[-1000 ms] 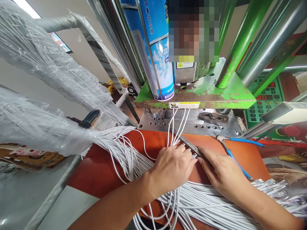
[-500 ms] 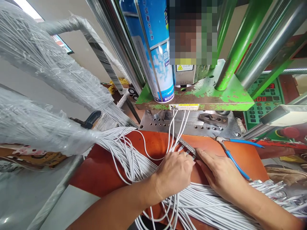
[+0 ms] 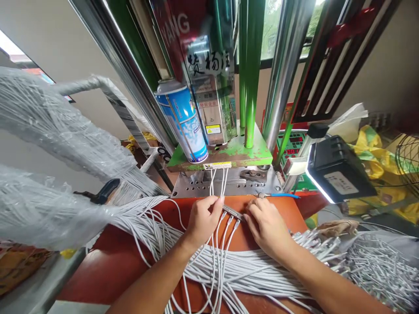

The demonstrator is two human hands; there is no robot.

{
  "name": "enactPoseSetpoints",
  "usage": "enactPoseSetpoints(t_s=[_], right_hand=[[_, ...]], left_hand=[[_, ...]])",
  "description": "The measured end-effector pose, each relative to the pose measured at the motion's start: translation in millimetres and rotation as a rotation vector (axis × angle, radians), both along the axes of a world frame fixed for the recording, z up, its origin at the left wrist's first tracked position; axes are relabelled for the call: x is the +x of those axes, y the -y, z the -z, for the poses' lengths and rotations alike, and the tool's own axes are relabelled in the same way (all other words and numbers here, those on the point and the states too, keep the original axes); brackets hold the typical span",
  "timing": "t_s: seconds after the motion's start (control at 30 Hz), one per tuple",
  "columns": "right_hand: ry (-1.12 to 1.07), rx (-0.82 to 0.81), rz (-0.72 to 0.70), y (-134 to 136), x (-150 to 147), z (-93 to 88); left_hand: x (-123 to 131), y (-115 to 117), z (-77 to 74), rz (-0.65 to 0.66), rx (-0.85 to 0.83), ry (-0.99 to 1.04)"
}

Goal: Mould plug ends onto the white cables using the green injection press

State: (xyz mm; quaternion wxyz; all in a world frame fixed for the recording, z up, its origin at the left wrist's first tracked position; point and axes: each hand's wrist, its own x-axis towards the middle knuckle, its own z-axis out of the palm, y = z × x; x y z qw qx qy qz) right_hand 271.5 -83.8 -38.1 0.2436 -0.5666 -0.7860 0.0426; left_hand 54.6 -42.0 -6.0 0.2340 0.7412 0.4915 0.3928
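Observation:
My left hand (image 3: 203, 220) rests on the orange work surface (image 3: 131, 257), its fingers pinched on thin white cables (image 3: 214, 187) that run up into the metal mould plate (image 3: 225, 183) of the green press. Three more white cable ends (image 3: 229, 226) with small metal connectors lie between my hands. My right hand (image 3: 266, 224) lies palm down beside them, its fingertips touching a narrow metal bar (image 3: 233, 212). A thick bundle of white cables (image 3: 248, 270) crosses under both forearms.
A blue spray can (image 3: 183, 122) stands on the green press base (image 3: 225, 155). Blue-handled pliers (image 3: 278, 196) lie by the plate. Plastic-wrapped cable bundles (image 3: 59, 131) hang at left. A black lamp (image 3: 337, 170), a red-digit control panel (image 3: 293, 144) and a heap of finished cables (image 3: 369, 261) are at right.
The view has pulled back and tilted up, showing the press columns and the right side. My left hand shifted from the connector ends up to the cables entering the plate.

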Motion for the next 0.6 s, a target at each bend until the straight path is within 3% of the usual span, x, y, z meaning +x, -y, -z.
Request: enactPoseSetpoints(t_s=[0.1,0.23,0.43,0.53,0.6], right_hand=[[0.05,0.087,0.199,-3.9,13.0,-1.2],[0.234,0.036,0.396,-6.8,31.1,0.6],[0.322,0.013,0.425,-12.2,39.8,6.9],[0.322,0.034,0.431,-18.1,40.4,9.2],[0.303,0.056,0.424,-19.6,43.2,12.7]], left_hand=[[-3.2,-11.5,5.9,-0.089,-0.02,0.118],[-8.2,-25.0,12.9,-0.145,-0.02,0.203],[-11.4,-32.9,27.0,-0.175,-0.045,0.409],[-9.0,-38.9,28.2,-0.203,-0.167,0.685],[-4.3,-45.7,19.9,-0.17,-0.295,0.827]])
